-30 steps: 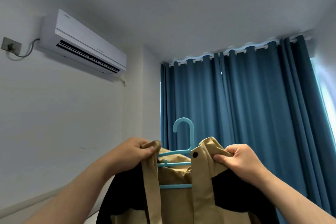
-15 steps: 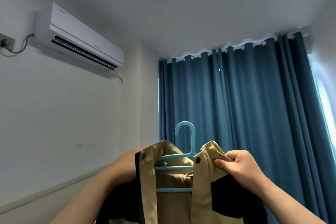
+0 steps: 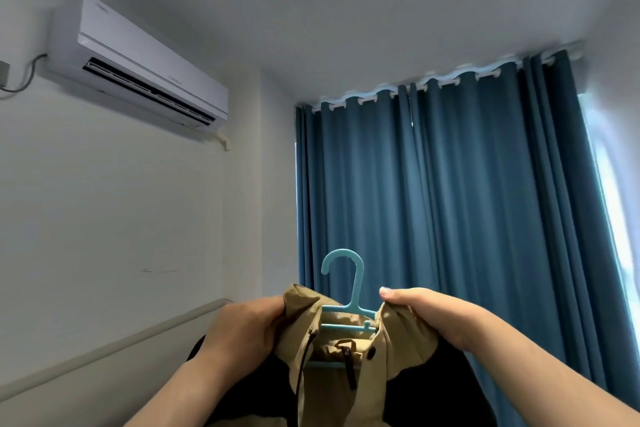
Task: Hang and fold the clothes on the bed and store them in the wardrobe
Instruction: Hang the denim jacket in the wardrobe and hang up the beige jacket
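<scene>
Head view | left hand [image 3: 249,326], right hand [image 3: 433,315] raised | fingers pinching jacket [image 3: 403,334] collar over hanger [image 3: 354,288]

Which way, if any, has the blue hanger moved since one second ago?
Yes, downward: the blue hanger inside the jacket now sits further below the top of the curtain.

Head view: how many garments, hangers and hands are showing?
Garments: 1, the tan and black jacket
Hangers: 1, the light blue plastic hanger
Hands: 2, left hand and right hand, both gripping the jacket
Total: 4
</scene>
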### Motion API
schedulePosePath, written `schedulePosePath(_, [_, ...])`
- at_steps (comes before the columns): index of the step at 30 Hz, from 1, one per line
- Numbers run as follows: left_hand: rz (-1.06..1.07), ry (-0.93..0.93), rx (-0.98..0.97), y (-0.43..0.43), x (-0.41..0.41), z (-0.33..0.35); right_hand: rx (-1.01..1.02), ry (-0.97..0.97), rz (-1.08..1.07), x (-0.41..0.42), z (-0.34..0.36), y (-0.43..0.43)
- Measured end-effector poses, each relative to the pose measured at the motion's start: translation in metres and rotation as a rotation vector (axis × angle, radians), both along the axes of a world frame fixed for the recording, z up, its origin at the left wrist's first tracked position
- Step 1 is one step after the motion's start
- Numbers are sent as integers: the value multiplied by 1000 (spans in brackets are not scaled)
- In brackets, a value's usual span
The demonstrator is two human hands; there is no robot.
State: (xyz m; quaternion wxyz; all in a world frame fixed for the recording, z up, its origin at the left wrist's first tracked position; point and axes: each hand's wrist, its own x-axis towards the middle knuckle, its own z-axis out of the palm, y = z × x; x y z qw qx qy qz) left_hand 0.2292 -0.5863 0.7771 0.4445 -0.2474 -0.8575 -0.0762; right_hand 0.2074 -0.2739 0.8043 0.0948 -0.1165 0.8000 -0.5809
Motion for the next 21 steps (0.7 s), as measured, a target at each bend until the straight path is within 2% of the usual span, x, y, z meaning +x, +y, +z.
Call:
schedulePosePath(2, [-7, 66, -58, 2, 3, 0, -14, -4, -52, -5, 6, -7])
schedulePosePath(4, [-32, 166, -97, 4, 6, -2, 53, 89, -130, -8, 12, -15])
schedulePosePath(8, [-85, 231, -170, 9, 12, -8, 555, 254, -252, -12, 22, -27])
schedulePosePath(10, [-80, 221, -181, 8, 12, -12, 640, 373, -275, -15, 25, -30])
schedulePosePath(12, [-54, 184, -142, 2, 8, -15, 510, 524, -285, -21, 24, -27])
schedulePosePath(14, [20, 79, -48, -6, 0, -15, 161, 599, -291, -25, 23, -23])
schedulePosePath(16, [89, -96, -6, -11, -10, -16, -192, 582, -254, -29, 23, -22])
schedulePosePath(17, [99, -173, 16, -11, -13, -16, -297, 557, -224, -31, 23, -22])
schedulePosePath(21, [44, -500, 181, -6, -21, -18, -399, 547, -221, -35, 18, -28])
